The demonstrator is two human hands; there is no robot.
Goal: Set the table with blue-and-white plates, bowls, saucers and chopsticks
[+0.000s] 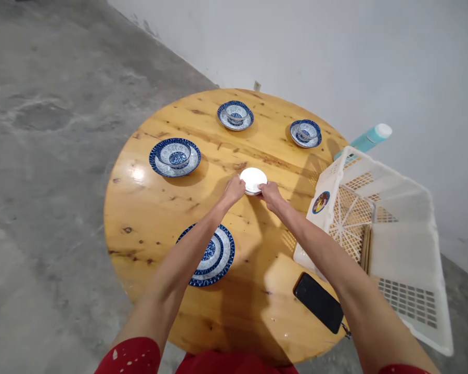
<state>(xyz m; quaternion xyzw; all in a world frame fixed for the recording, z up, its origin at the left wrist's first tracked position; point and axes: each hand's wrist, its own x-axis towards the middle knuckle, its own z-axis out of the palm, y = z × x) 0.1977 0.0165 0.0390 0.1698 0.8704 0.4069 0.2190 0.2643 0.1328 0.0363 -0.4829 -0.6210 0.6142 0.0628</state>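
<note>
A small stack of white saucers (253, 179) is at the middle of the round wooden table. My left hand (235, 189) is closed on its left edge. From the right, my right hand (270, 193) pinches the same stack, thumb over the rim. Whether the stack rests on the table or is slightly raised, I cannot tell. Nearest to my left forearm, which partly hides it, lies a blue-and-white plate (226, 254) with concentric patterned rings. Farther left, a clear-rimmed bowl (174, 154) sits on a blue-patterned plate (194, 165).
Two more bowl-and-plate sets stand at the back: one plate (234, 124) in the middle, another plate (317, 136) at right. A white plastic basket (405, 208) holding chopsticks (365, 249) stands at the right edge. Behind it leans a turquoise bottle (366, 140). A black phone (319, 302) lies in front.
</note>
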